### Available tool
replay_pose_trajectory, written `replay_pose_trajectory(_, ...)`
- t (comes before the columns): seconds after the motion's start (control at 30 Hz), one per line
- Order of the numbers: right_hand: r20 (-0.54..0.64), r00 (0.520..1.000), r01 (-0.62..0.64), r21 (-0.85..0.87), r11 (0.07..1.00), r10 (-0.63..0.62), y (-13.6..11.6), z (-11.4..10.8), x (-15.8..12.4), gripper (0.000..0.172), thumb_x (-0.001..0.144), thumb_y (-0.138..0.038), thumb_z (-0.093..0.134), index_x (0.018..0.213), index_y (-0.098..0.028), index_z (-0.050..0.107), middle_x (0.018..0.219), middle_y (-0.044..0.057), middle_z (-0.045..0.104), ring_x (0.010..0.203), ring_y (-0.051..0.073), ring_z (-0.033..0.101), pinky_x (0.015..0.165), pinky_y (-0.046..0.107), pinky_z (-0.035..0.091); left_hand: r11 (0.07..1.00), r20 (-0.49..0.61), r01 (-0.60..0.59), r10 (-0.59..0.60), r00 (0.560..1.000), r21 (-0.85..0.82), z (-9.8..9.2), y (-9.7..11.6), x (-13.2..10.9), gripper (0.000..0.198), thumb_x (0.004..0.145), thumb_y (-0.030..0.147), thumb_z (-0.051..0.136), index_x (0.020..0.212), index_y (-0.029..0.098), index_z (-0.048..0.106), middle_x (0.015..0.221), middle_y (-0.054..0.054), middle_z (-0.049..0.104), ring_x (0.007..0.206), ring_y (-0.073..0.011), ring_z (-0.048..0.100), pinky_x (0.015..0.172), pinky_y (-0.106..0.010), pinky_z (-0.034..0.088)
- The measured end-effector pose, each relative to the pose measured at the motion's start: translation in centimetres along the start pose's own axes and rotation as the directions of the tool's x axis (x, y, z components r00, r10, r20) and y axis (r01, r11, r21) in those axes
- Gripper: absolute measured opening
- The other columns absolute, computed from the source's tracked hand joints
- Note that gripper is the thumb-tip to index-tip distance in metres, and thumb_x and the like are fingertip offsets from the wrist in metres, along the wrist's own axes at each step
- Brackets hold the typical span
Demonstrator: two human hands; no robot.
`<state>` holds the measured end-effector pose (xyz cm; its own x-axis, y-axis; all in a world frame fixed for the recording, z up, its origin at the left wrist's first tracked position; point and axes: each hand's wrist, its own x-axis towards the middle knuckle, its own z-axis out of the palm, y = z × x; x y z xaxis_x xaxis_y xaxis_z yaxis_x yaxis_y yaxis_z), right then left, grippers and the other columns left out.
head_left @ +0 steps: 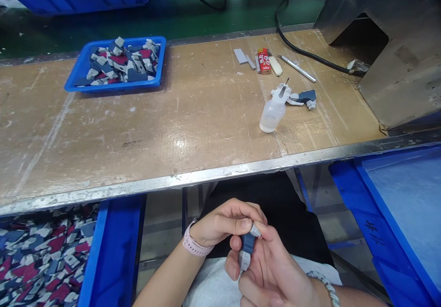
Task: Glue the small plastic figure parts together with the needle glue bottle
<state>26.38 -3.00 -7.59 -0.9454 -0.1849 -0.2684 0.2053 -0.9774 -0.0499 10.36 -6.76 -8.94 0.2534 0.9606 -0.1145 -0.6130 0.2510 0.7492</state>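
Near the bottom centre, over my lap, a small dark blue and light grey part [247, 246] is held between both hands. My left hand [230, 222], with a pink band at the wrist, pinches its upper end between thumb and fingers. My right hand [272, 265] is wrapped round it from the other side, its thumb and forefinger at the light grey tip. On the bench stands a small translucent bottle [272, 114] with a thin metal tip. Just behind the bottle lies another blue and grey part [306, 98] beside some white material.
A blue tray [160, 75] of grey, blue and red parts sits at the back left. A red lighter [264, 61], a metal pen-like tool [298, 69] and small strips lie at the back right. Blue bins flank my lap; a metal housing [406, 68] stands right, with a black cable.
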Motion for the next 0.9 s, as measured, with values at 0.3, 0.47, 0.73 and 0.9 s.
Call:
replay_pose_trajectory(0.3,-0.065,0.998,-0.007,0.061,0.998,0.011,-0.3,0.8,0.2,0.062,0.081,-0.077,0.059,0.093,-0.016,0.055,0.059,-0.010,0.053,0.026,0.001,0.024,0.034,0.019,0.024,0.999,-0.009,0.003,-0.003,1.000,-0.037,0.0,-0.2,0.1,0.033,0.085,0.045,0.074,0.087,0.012,0.070,0.086,-0.004,0.063,0.084,-0.0184,0.059,0.077,-0.034,0.046)
replay_pose_trajectory(0.47,0.007,1.000,-0.012,0.151,0.989,0.011,-0.5,1.2,0.2,0.053,0.082,-0.069,0.066,0.092,-0.019,0.051,0.068,-0.009,0.058,0.028,0.000,0.029,0.034,0.017,0.025,0.998,-0.007,0.005,-0.006,1.000,-0.056,-0.1,-0.4,0.0,0.034,0.085,0.046,0.074,0.087,0.012,0.069,0.086,-0.004,0.062,0.083,-0.0178,0.060,0.077,-0.033,0.047)
replay_pose_trajectory(0.73,-0.048,0.999,-0.013,0.131,0.991,0.019,-0.3,0.5,0.3,0.057,0.080,-0.072,0.065,0.092,-0.019,0.049,0.065,-0.011,0.054,0.025,0.001,0.025,0.031,0.018,0.020,0.999,-0.009,0.003,-0.003,1.000,-0.052,-0.1,-0.5,0.0,0.034,0.085,0.046,0.074,0.086,0.013,0.068,0.086,-0.004,0.062,0.083,-0.0177,0.060,0.078,-0.033,0.046)
replay_pose_trajectory(0.9,-0.017,1.000,-0.019,0.137,0.990,0.022,-0.2,0.7,0.3,0.057,0.080,-0.072,0.066,0.090,-0.018,0.050,0.063,-0.011,0.051,0.025,0.001,0.026,0.031,0.018,0.021,0.999,-0.010,0.012,-0.012,1.000,-0.042,0.0,-0.4,-0.1,0.035,0.085,0.047,0.074,0.085,0.012,0.068,0.085,-0.004,0.062,0.082,-0.0177,0.059,0.076,-0.033,0.046)
